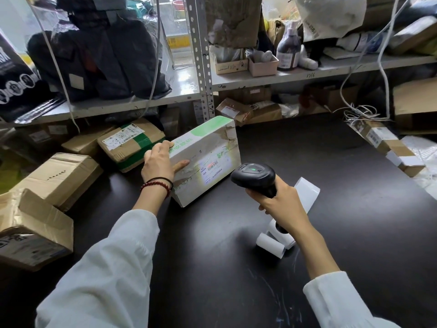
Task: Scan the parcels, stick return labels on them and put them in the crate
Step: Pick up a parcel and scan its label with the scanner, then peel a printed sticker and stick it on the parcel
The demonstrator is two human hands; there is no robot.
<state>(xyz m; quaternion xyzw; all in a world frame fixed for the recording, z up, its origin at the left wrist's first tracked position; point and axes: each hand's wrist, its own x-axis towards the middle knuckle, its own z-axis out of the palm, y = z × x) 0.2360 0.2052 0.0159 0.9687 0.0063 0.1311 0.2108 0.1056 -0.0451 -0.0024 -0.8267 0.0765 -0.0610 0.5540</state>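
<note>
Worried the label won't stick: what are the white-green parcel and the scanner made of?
The white-green parcel looks like matte printed cardboard, partly under glossy clear tape that wrinkles and glints. The scanner seems to be hard black plastic, smooth with a soft sheen.

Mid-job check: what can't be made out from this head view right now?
No crate shows anywhere in the head view.
Shipping label on the white parcel: print too small and washed out by glare.
Label roll: partly hidden behind the right hand gripping the scanner.
Carton at lower left: its label is blurred.
</note>
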